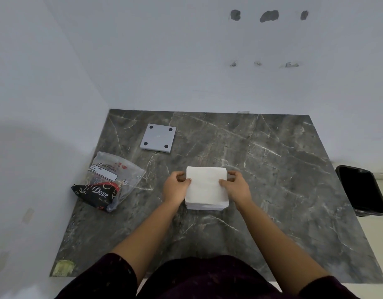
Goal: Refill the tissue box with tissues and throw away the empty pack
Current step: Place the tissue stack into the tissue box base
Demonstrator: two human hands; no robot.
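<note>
A white stack of tissues (205,187) sits in the middle of the dark marble table (272,180). It seems to sit in a white box whose rim shows only at the near edge. My left hand (176,187) grips the stack's left side and my right hand (237,186) grips its right side, thumbs on top. The empty clear plastic tissue pack (108,182), with a black printed end, lies crumpled to the left of my left hand. A grey square plate with black corner pads (158,139), probably the box's base, lies flat farther back on the left.
A black-lined bin (362,189) stands on the floor just off the table's right edge. White walls close off the back and the left side. A bit of tape (63,267) is stuck at the table's near-left corner.
</note>
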